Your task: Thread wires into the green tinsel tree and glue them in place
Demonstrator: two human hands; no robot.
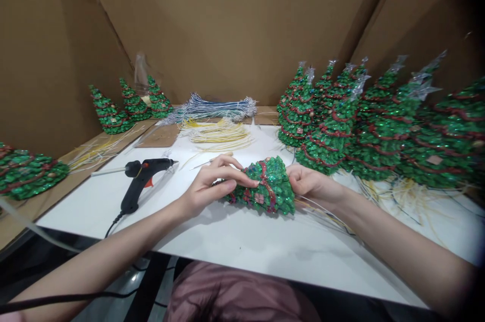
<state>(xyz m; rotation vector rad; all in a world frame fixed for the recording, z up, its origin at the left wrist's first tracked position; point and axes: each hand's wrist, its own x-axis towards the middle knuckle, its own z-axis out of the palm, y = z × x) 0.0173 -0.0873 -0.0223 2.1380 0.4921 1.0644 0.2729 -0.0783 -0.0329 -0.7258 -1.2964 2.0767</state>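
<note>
A small green Christmas tree figurine (273, 188) with red garlands lies on its side over the white tabletop, its base to the right. My left hand (212, 183) is around its narrow end, with fingers laid over the top side and the tip hidden beneath. My right hand (314, 185) grips the base edge, its thumb and fingers closed there. Thin white and yellow wires (326, 216) run from the base under my right wrist. A black hot glue gun (142, 185) with an orange trigger lies left of my left hand.
Several finished-looking trees with clear stars (333, 130) crowd the right side. More starless trees (109, 115) stand at the back left. Behind my hands lie bundles of yellow wires (217, 132) and blue wires (220, 107). Cardboard walls (227, 29) enclose the white table (235, 241).
</note>
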